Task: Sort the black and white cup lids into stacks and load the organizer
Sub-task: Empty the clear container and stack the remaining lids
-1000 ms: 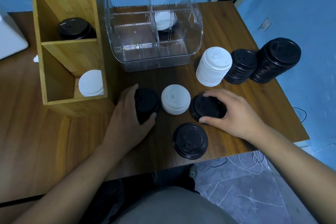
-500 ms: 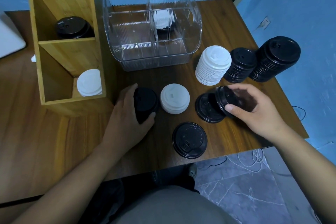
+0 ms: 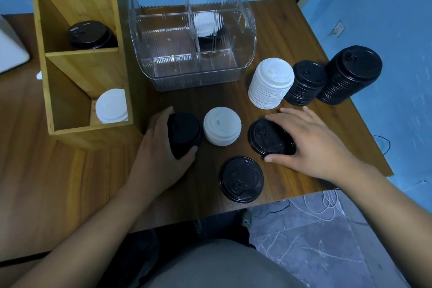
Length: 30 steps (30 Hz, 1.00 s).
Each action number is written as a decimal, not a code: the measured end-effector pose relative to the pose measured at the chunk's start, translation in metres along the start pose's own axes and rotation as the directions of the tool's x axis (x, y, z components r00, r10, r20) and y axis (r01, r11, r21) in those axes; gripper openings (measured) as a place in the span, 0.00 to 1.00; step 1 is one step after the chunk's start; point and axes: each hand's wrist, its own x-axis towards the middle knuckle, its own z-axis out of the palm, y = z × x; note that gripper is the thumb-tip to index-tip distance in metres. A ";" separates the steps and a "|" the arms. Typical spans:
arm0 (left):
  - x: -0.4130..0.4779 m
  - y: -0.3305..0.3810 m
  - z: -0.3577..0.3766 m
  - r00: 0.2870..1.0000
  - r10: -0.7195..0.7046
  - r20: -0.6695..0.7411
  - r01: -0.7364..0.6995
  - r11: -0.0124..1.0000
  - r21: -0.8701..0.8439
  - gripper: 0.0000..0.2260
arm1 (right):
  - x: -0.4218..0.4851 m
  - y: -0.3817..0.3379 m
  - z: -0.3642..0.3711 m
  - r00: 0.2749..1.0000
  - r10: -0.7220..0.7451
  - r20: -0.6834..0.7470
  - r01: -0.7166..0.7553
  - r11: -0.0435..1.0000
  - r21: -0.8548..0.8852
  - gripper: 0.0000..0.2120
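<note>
Right hand lowered, fingers around black lids

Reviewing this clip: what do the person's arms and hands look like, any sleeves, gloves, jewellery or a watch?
Both forearms are bare as far as the frame shows, with no sleeve edge in view. The left hand and the right hand wear no gloves. No ring, watch or bracelet shows on the visible fingers or wrists. Fingernails look short and unpainted. No markings or bandages can be seen.
</note>
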 end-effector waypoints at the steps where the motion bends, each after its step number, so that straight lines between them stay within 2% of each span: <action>1: 0.000 0.000 -0.001 1.000 -0.002 0.003 0.002 1.000 -0.006 0.42 | 0.004 -0.004 0.003 1.000 -0.009 0.003 0.009 1.000 0.003 0.40; 3: 0.000 0.000 -0.002 1.000 0.000 0.010 0.000 1.000 -0.021 0.43 | 0.008 -0.007 0.004 1.000 -0.019 -0.010 0.020 0.999 0.048 0.39; 6: 0.000 0.000 -0.005 1.000 -0.011 0.025 0.012 0.999 -0.050 0.45 | 0.008 -0.016 -0.008 0.995 0.043 -0.093 -0.018 0.966 0.256 0.38; 9: 0.001 -0.001 -0.005 0.998 -0.040 0.038 0.044 0.995 -0.093 0.49 | 0.021 -0.041 -0.017 0.983 0.024 -0.182 0.053 0.912 0.407 0.36; 11: 0.002 -0.002 -0.006 0.998 -0.051 0.042 0.056 0.990 -0.132 0.52 | 0.039 -0.064 -0.016 0.984 -0.045 -0.170 0.112 0.906 0.408 0.36; 15: 0.002 -0.002 -0.007 0.996 -0.070 0.055 0.080 0.975 -0.205 0.55 | 0.081 -0.099 -0.004 0.979 -0.191 -0.073 0.204 0.941 0.269 0.37; 18: 0.002 -0.002 -0.007 0.996 -0.061 0.064 0.073 0.972 -0.222 0.56 | 0.099 -0.112 0.006 0.967 -0.252 -0.026 0.252 0.952 0.176 0.37; 20: 0.003 -0.003 -0.007 0.997 -0.052 0.065 0.065 0.974 -0.217 0.55 | 0.098 -0.110 0.003 0.967 -0.253 -0.036 0.256 0.949 0.186 0.36; 23: 0.003 -0.004 -0.005 0.997 -0.042 0.057 0.052 0.981 -0.185 0.53 | 0.074 -0.091 -0.012 0.981 -0.174 -0.085 0.191 0.942 0.275 0.36; 30: 0.001 -0.005 -0.001 0.998 -0.044 0.035 0.048 0.990 -0.131 0.50 | -0.016 0.006 -0.033 0.978 0.145 -0.151 -0.080 0.926 0.369 0.34</action>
